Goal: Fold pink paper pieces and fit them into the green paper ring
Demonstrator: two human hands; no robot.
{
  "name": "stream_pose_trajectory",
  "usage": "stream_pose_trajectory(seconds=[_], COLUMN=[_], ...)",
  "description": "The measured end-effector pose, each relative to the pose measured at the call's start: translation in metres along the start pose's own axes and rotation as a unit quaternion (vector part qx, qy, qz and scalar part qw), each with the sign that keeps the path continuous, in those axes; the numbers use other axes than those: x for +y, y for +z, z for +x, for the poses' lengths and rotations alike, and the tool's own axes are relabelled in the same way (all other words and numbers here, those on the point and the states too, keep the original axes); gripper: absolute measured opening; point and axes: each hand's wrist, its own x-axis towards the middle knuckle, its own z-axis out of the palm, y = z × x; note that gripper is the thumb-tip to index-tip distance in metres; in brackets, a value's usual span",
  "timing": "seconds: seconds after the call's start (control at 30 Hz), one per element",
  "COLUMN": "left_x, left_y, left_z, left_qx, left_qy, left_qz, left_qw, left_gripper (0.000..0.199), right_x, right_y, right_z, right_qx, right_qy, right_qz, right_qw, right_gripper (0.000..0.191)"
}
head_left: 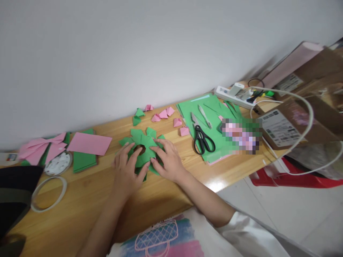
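A green folded-paper ring (pixel 147 157) with pointed flaps around a central hole lies on the wooden table. Over its left side, my left hand (pixel 128 166) spreads its fingers, tips resting on the paper near the hole. My right hand (pixel 168 160) reaches in from the right, fingers apart and touching the ring's right side. The two thumbs come close together at the near edge. Parts of the ring are hidden under both hands. Just behind it are small green folded pieces (pixel 138 113) and several pink folded pieces (pixel 163 114).
Black-handled scissors (pixel 200 137) and a white cutter pen (pixel 205 116) lie on green sheets (pixel 187 105) at right. Beyond are a power strip (pixel 235 96) and boxes (pixel 281 125). Leftward are pink paper (pixel 89 143), a tape roll (pixel 40 205) and a dish of white bits (pixel 58 164).
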Motion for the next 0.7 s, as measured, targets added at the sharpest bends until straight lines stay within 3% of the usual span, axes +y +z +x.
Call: stream_pose_trajectory(seconds=[0.7], left_x=[-0.0011], left_y=[0.0009], left_z=[-0.0016], left_qx=[-0.003], left_qy=[0.001], left_qz=[0.004], left_qw=[1.0], left_gripper=[0.026], right_x=[0.0007], right_y=[0.001], right_z=[-0.0003], right_qx=[0.003], right_qy=[-0.004], right_qz=[-0.004], right_qw=[1.0], right_gripper=[0.034])
